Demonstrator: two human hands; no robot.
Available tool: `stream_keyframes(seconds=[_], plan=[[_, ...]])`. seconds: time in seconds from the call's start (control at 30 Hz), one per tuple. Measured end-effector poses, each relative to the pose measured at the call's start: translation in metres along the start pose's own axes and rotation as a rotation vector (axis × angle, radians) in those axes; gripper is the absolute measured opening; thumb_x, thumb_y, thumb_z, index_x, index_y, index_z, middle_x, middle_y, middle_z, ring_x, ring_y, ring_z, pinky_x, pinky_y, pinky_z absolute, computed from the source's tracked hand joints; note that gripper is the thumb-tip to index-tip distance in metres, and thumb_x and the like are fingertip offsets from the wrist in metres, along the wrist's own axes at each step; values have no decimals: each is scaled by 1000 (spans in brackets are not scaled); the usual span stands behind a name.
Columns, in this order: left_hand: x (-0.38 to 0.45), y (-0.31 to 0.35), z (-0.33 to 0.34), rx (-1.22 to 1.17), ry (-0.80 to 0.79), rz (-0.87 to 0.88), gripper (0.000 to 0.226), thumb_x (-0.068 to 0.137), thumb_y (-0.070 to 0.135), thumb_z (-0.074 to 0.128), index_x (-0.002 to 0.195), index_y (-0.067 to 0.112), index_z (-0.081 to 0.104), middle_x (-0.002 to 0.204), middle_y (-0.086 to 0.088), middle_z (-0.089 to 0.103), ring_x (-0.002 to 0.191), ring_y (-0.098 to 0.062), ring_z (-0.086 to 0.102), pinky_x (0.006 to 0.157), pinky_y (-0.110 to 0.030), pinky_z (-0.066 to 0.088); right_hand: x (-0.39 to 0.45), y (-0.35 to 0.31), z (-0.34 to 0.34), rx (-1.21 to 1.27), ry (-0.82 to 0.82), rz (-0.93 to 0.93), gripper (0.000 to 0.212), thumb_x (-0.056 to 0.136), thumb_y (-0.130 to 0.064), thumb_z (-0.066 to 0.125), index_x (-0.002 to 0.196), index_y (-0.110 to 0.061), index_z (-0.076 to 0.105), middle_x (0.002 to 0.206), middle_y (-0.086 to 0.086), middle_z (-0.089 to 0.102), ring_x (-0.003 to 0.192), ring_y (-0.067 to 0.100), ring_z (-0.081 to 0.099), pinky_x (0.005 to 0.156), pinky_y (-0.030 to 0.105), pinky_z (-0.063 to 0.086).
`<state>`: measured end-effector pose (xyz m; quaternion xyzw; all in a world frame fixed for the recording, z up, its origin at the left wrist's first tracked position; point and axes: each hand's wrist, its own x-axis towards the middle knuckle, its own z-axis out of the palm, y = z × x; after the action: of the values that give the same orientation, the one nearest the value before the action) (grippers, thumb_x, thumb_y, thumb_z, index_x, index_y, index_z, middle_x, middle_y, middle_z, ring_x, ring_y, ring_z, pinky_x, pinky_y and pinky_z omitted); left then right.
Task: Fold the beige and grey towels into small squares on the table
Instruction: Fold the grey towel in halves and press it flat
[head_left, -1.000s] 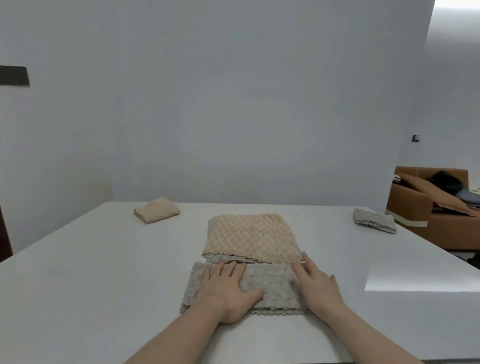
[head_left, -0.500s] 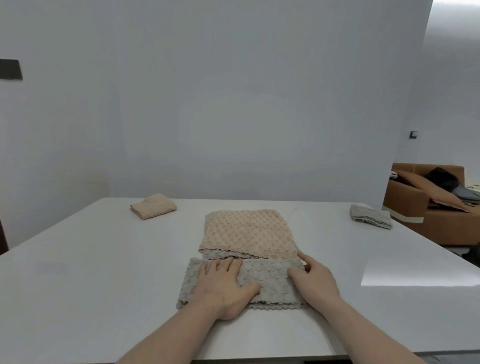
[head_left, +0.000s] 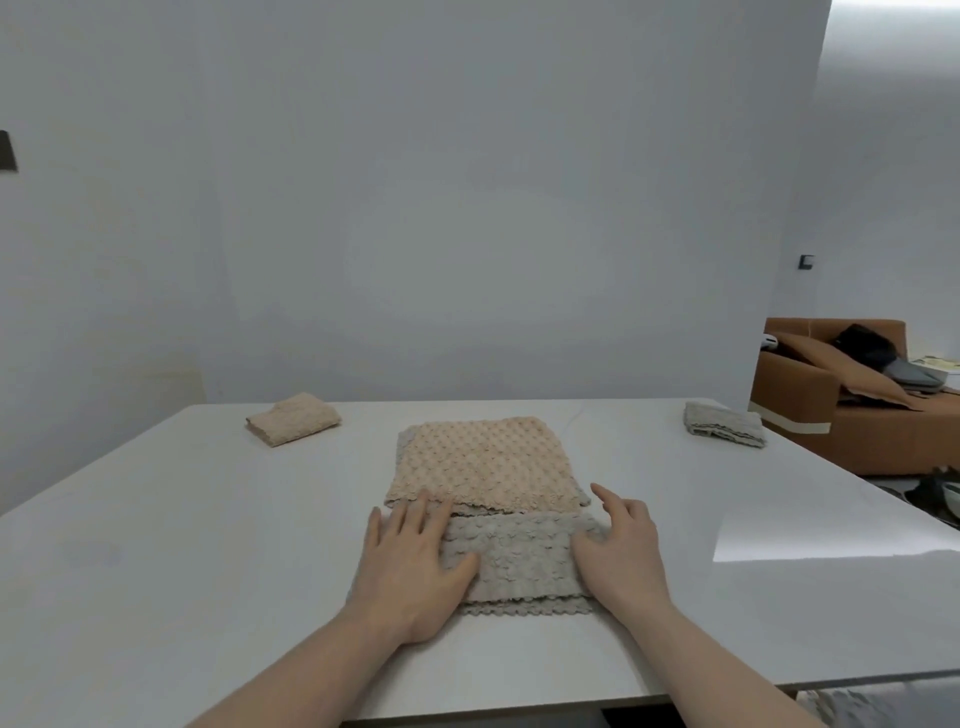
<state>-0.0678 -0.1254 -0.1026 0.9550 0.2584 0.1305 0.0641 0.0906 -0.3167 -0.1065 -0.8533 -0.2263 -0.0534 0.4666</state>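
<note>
A grey towel (head_left: 519, 556), folded into a strip, lies in front of me on the white table (head_left: 156, 545). My left hand (head_left: 410, 566) presses flat on its left end with straight fingers. At the strip's right end my right hand (head_left: 621, 556) rests with spread fingers, thumb on the cloth. Just behind the strip lies a flat beige towel (head_left: 483, 465) on top of another grey layer. A beige towel folded small (head_left: 293, 418) sits at the far left. A grey towel folded small (head_left: 724, 423) sits at the far right.
The table's near edge runs just below my forearms. A white wall stands behind the table. An orange sofa (head_left: 857, 415) with cushions and dark items stands beyond the table's right side.
My left hand has slid left, from the strip's middle to its left end. My right hand has shifted slightly at the right end, fingers lifting.
</note>
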Motion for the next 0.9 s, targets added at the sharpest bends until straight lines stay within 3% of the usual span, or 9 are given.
stream_keyframes(seconds=[0.17, 0.27, 0.47, 0.6, 0.67, 0.9], plan=[[7, -58, -11, 9, -50, -117, 79, 95, 75, 21, 164, 36, 14, 172, 7, 3, 159, -19, 3, 128, -46, -1, -1, 3, 3, -26, 6, -118, 51, 85, -26, 62, 134, -37, 55, 130, -12, 42, 126, 13, 41, 109, 36, 39], [2, -85, -5, -71, -28, -178, 73, 99, 68, 29, 162, 32, 24, 171, 5, 19, 157, -19, 16, 127, -40, 12, 0, 4, 6, -64, -1, -146, 36, 84, -28, 63, 118, -38, 59, 122, -15, 43, 121, 12, 43, 105, 37, 41], [-1, -87, -1, -177, 120, -166, 47, 99, 53, 44, 138, 29, 56, 142, 8, 59, 132, -15, 51, 111, -33, 37, -7, 0, 5, -152, 5, -298, 8, 74, -39, 65, 72, -37, 58, 79, -20, 59, 90, 4, 51, 82, 29, 44], [-4, -85, -5, -255, 193, -190, 18, 95, 49, 52, 99, 33, 59, 106, 13, 64, 102, -13, 57, 88, -32, 43, -12, 0, 8, -255, -29, -377, 35, 76, -50, 65, 53, -25, 53, 57, -15, 58, 73, 3, 54, 80, 27, 43], [-6, -84, -5, -285, 222, -173, 15, 96, 44, 55, 87, 33, 58, 96, 16, 62, 94, -11, 56, 83, -31, 43, -12, 0, 8, -250, -23, -371, 44, 80, -49, 68, 51, -19, 51, 53, -12, 57, 68, 4, 54, 73, 26, 41], [-5, -86, -4, -336, 264, -127, 22, 96, 39, 57, 76, 30, 57, 89, 17, 61, 86, -5, 56, 82, -31, 44, -15, -2, 6, -189, 50, -402, 54, 89, -42, 66, 48, -19, 40, 48, -8, 51, 61, 8, 53, 61, 22, 35]])
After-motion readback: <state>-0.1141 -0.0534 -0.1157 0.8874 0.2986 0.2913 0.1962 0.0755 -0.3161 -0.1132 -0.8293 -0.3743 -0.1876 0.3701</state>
